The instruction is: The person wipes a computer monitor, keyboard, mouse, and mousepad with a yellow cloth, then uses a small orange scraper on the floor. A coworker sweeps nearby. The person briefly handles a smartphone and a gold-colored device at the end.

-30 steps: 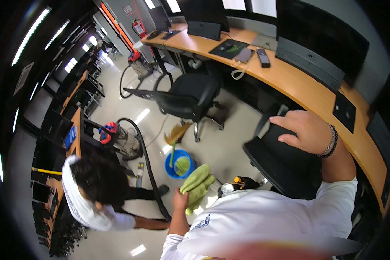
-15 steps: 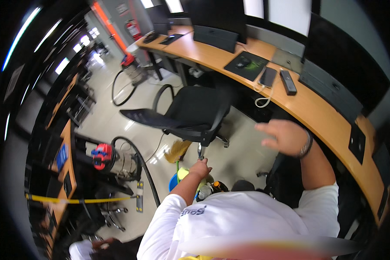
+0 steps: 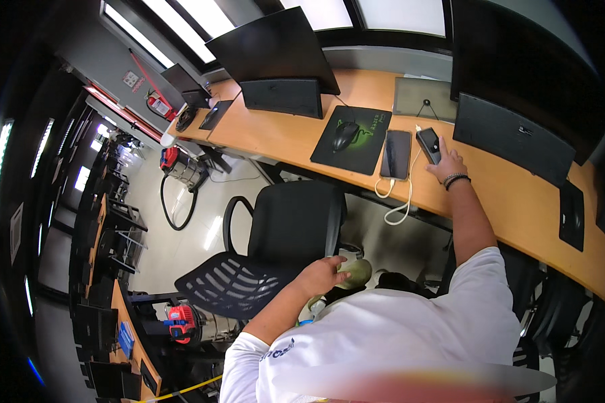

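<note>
My right hand (image 3: 448,166) is on the desk, its fingers closed around the lower part of a black power bank (image 3: 428,142), with one finger stretched along its side. A white cable (image 3: 408,208) runs from the power bank's top, loops over the desk edge and reaches the bottom of a dark phone (image 3: 396,153) lying beside it. Low in front of my body, my left hand (image 3: 320,274) hangs with its fingers loosely curled and apart, and nothing shows between them. Just beyond its fingertips is a rounded greenish thing (image 3: 356,273) whose kind I cannot make out.
A black office chair (image 3: 296,218) stands left of me by the desk (image 3: 275,138). On the desk are a mouse (image 3: 345,136) on a black-green mouse pad (image 3: 370,149) and large monitors (image 3: 275,57). Red-topped vacuum cleaners (image 3: 185,324) stand on the floor to the left.
My right hand has reached from above the floor to the power bank and closed on it. My left hand has shifted slightly right and lower in view. The view has turned toward the desk.
</note>
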A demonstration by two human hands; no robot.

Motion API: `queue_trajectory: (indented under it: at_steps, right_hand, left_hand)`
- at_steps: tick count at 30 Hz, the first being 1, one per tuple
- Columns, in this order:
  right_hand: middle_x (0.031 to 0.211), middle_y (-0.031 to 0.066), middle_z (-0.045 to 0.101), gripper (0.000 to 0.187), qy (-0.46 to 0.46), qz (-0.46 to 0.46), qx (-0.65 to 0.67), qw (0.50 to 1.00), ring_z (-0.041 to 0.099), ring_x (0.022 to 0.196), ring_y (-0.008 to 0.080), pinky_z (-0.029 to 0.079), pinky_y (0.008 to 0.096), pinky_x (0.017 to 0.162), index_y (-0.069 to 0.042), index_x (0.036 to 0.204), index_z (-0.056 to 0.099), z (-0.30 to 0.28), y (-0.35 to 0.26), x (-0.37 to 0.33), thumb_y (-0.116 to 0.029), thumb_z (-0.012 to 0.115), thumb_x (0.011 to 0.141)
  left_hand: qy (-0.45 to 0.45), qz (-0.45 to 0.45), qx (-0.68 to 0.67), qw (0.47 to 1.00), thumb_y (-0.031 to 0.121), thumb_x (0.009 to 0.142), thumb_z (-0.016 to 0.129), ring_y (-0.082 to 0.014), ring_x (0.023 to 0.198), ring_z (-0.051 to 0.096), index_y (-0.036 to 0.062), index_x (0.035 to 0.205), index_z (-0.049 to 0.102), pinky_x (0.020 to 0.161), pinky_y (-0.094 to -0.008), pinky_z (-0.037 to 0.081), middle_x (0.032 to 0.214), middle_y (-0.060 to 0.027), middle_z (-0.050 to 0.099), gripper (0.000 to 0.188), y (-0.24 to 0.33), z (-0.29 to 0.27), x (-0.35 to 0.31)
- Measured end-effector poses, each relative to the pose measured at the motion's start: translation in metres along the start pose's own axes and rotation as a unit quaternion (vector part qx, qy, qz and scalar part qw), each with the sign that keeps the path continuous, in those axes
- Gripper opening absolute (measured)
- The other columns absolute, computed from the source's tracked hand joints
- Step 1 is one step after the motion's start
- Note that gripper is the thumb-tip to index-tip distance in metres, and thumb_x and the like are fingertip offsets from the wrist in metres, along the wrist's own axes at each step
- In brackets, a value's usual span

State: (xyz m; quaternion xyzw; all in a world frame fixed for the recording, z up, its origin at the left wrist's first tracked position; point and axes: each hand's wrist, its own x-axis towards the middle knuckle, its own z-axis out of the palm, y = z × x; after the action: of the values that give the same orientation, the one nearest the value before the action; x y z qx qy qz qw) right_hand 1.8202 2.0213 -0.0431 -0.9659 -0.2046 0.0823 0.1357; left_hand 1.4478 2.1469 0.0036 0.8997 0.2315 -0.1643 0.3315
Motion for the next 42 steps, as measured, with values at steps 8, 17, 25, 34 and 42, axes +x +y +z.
queue_trajectory:
  at_steps: [8, 17, 25, 34, 42]
  right_hand:
    - [0.105, 0.0255, 0.053, 0.092, 0.002, -0.110, 0.308, 0.945, 0.054, 0.093, 0.0352, 0.045, 0.0370, 0.080, -0.017, 0.137, 0.010, -0.007, -0.018, -0.002, -0.020, 0.064, 0.063]
    - [0.101, 0.0272, 0.051, 0.088, 0.050, -0.439, 0.289, 0.849, 0.054, 0.091, 0.0353, 0.042, 0.0376, 0.080, 0.005, 0.131, 0.019, 0.001, -0.111, -0.097, -0.018, 0.069, 0.062]
    - [0.133, 0.0170, 0.030, 0.079, -0.104, -0.441, 0.010, 0.892, 0.031, 0.121, 0.0345, 0.035, 0.0433, 0.091, -0.016, 0.133, 0.026, -0.020, -0.097, 0.002, -0.024, 0.067, 0.065]
    - [0.138, 0.0115, 0.023, 0.096, -0.247, -0.537, -0.265, 0.762, 0.018, 0.129, 0.0311, 0.024, 0.0548, 0.096, -0.020, 0.135, 0.020, -0.002, -0.135, 0.062, -0.027, 0.074, 0.056]
    - [0.115, 0.0196, 0.043, 0.096, -0.151, -0.504, -0.193, 0.828, 0.041, 0.106, 0.0360, 0.033, 0.0456, 0.092, -0.015, 0.135, 0.022, 0.020, -0.087, 0.067, -0.018, 0.072, 0.052]
  left_hand:
    - [-0.034, 0.010, -0.197, 0.980, 0.035, 0.081, 0.058, -0.0177, 0.088, 0.053, 0.0014, 0.118, 0.046, 0.079, -0.0293, 0.042, 0.091, -0.0107, 0.056, 0.052, -0.002, -0.038, 0.094]
    - [-0.001, 0.073, -0.601, 0.796, 0.043, 0.076, 0.060, -0.0223, 0.101, 0.050, -0.0021, 0.121, 0.035, 0.088, -0.0352, 0.040, 0.107, -0.0135, 0.051, 0.069, 0.021, -0.032, 0.144]
    - [-0.015, -0.073, -0.722, 0.688, 0.023, 0.074, 0.060, -0.0260, 0.091, 0.057, -0.0048, 0.113, 0.042, 0.082, -0.0397, 0.046, 0.103, -0.0159, 0.055, 0.051, -0.016, -0.025, 0.145]
    - [-0.030, 0.031, -0.588, 0.808, 0.036, 0.069, 0.064, -0.0243, 0.109, 0.043, -0.0065, 0.117, 0.042, 0.095, -0.0319, 0.029, 0.114, -0.0169, 0.049, 0.068, -0.032, -0.008, 0.158]
    - [0.074, 0.023, -0.544, 0.835, 0.032, 0.068, 0.064, -0.0192, 0.097, 0.049, -0.0005, 0.106, 0.053, 0.089, -0.0290, 0.034, 0.101, -0.0102, 0.057, 0.051, -0.030, -0.009, 0.132]
